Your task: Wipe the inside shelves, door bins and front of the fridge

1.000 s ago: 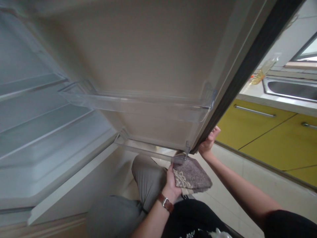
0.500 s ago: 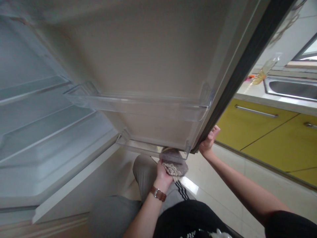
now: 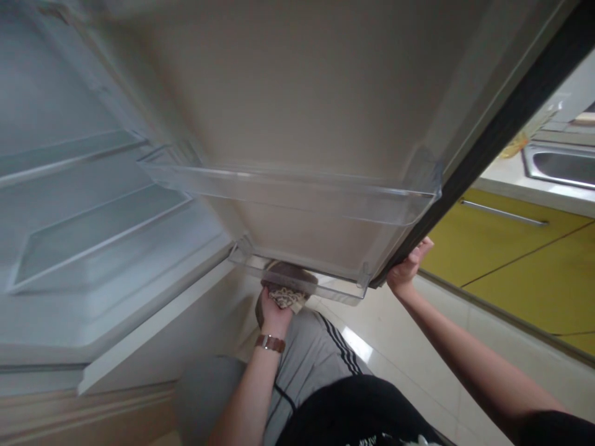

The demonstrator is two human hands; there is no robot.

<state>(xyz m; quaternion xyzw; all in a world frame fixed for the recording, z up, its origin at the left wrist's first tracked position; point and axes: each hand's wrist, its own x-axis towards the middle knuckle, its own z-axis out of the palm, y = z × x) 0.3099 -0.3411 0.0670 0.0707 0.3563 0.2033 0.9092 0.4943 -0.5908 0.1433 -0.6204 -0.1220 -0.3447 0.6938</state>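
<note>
Gripping brown cloth (image 3: 286, 298), person's left hand (image 3: 274, 309) is nearer one; cloth extends just beyond its fingers, partly behind clear shelf (image 3: 341, 296), seemingly wider crosswise. Right hand (image 3: 405, 271), well apart rightward, touches fridge door (image 3: 302, 93) edge; clamped or resting, cannot tell.

The left hand (image 3: 276, 310) is closed in a grip, thumb (image 3: 266, 297) uppermost — left forearm (image 3: 250, 393) stretched forward; the right hand (image 3: 406, 271) has fingers (image 3: 423, 248) bent, right forearm (image 3: 453, 337) slanting inward.
</note>
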